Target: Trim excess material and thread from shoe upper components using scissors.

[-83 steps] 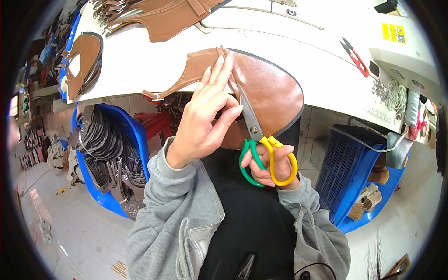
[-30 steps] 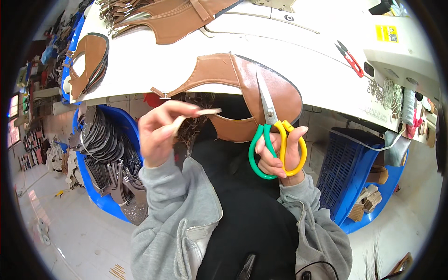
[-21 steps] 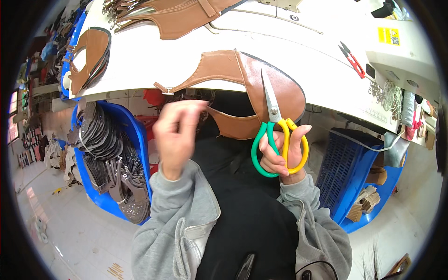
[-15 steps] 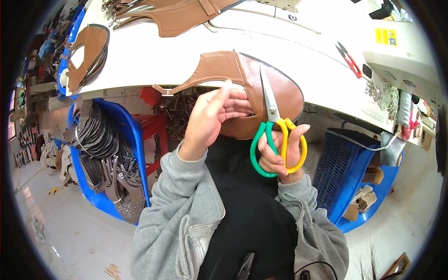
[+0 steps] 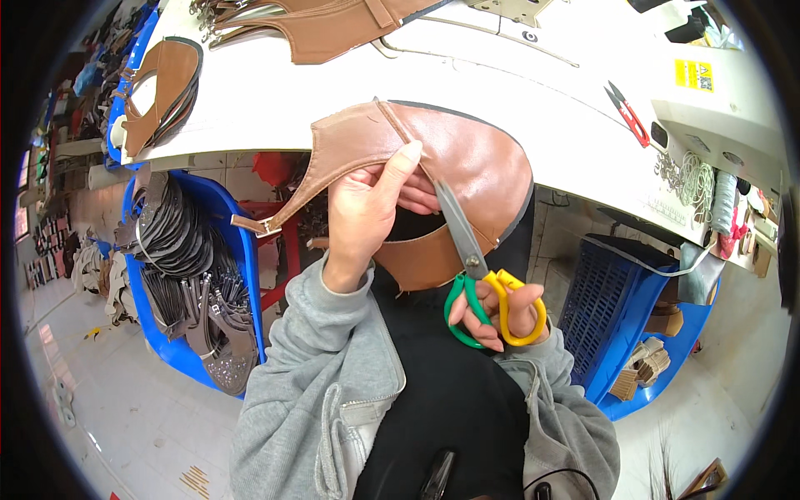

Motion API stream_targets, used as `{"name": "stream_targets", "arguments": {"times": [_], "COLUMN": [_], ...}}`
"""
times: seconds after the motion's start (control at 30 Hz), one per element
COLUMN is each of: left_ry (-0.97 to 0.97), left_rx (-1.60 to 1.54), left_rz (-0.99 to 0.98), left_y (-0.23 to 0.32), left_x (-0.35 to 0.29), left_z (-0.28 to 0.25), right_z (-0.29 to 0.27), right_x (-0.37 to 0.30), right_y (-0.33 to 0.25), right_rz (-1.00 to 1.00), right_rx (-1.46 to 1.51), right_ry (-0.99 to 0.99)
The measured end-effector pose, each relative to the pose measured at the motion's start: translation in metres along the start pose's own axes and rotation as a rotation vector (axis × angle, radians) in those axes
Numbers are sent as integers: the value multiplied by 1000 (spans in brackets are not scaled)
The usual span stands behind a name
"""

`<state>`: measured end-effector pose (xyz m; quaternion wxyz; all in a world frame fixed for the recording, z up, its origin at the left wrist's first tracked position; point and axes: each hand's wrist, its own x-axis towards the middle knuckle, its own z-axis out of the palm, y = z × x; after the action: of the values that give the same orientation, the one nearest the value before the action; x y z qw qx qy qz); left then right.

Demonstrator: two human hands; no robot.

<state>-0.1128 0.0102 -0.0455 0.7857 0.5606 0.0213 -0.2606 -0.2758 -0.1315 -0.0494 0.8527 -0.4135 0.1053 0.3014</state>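
A curved brown leather piece [image 5: 479, 154] with a stitched seam, an open loop and a narrow buckled strap lies partly over the front edge of the table. My left hand [image 5: 360, 212] is closed on it, thumb on top by the seam and fingers beneath, inside the loop. My right hand [image 5: 523, 313] holds scissors [image 5: 460, 229] by their handles, one green and one yellow. Their blades look almost closed and point up-left across the leather beside the seam, near my left fingertips. Whether the tips touch the leather I cannot tell.
More brown leather pieces [image 5: 321, 33] lie at the back of the white table [image 5: 275, 108], others [image 5: 171, 79] at its left end. Red-handled snips [image 5: 629, 117] rest at right by a machine [image 5: 708, 104]. Blue baskets [image 5: 254, 275] [image 5: 596, 308] stand on both sides below.
My left thumb has come down onto the leather, which has shifted left and turned, nearer to me. My right hand has lowered the scissors, and their blades now slant more to the left.
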Motion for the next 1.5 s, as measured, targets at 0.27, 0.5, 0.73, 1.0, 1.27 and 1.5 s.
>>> {"name": "stream_targets", "arguments": {"times": [0.27,0.5,0.73,1.0,1.27,1.5], "left_ry": [-20,-19,-66,-107,-350,726], "left_rx": [31,-25,-14,-287,-460,1219], "left_rz": [-23,-95,-146,-153,292,830], "left_y": [1,4,5,20,175,245], "left_x": [0,-1,0,-12,-64,47], "left_z": [-6,-7,-13,-52,-208,-202], "right_z": [2,-3,-7,-17,-36,-26], "right_x": [-1,1,0,-5,-4,6], "right_y": [-3,-4,1,4,15,13], "right_rz": [36,72,73,-72,-254,-209], "right_rx": [-9,64,23,304,260,213], "right_ry": [28,-4,13,-183,-197,-145]}}
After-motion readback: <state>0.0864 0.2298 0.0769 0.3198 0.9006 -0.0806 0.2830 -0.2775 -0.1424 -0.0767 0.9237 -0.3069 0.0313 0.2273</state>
